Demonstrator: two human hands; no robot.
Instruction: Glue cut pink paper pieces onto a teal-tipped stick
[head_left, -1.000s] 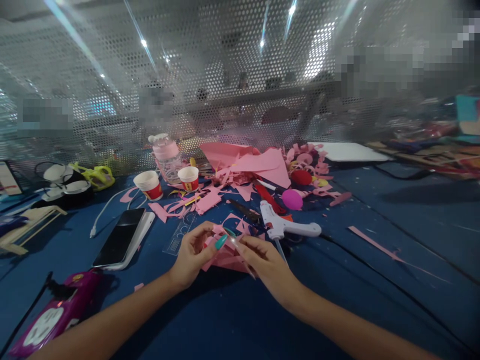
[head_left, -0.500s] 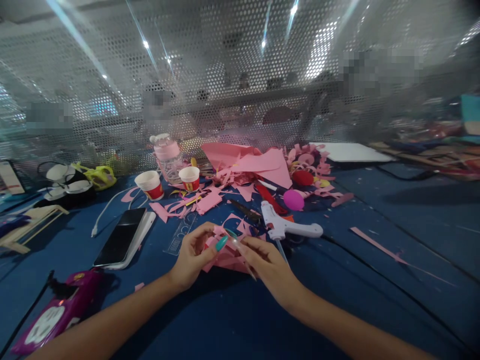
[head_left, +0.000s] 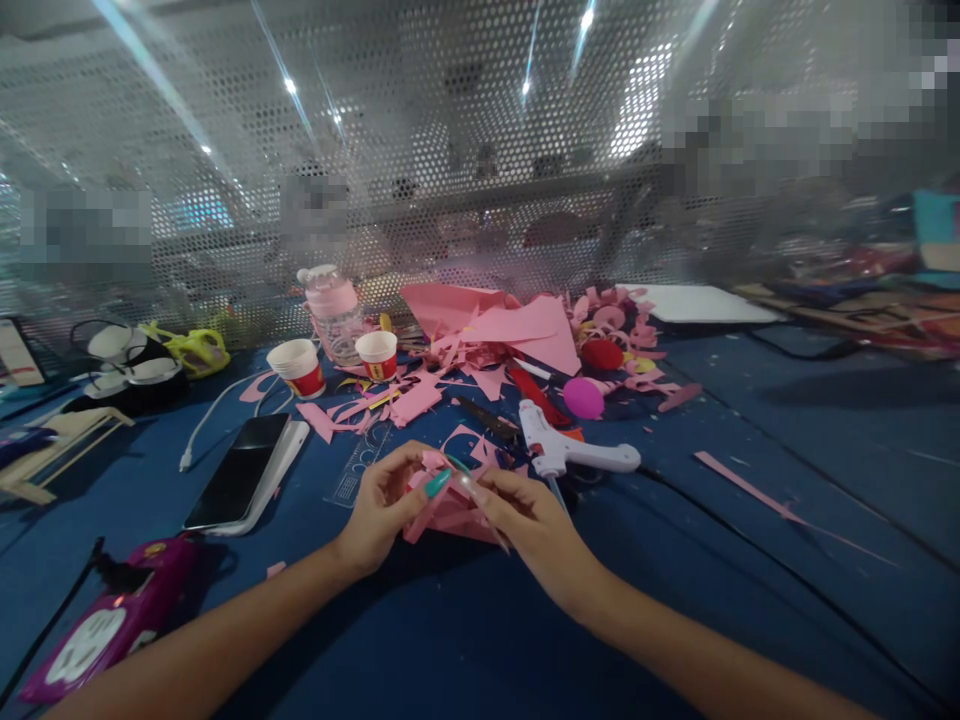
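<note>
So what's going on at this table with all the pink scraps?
A person is working a small pink paper piece with both hands: the left hand pinches its left side, the right hand holds its right side. Just beyond lies a white glue gun on the blue table, with scissors and a heap of pink paper scraps behind. A phone and two paper cups sit to the left.

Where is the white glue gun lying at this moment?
In the head view the glue gun lies on the blue table, just beyond the right hand, near the pink ball.
</note>
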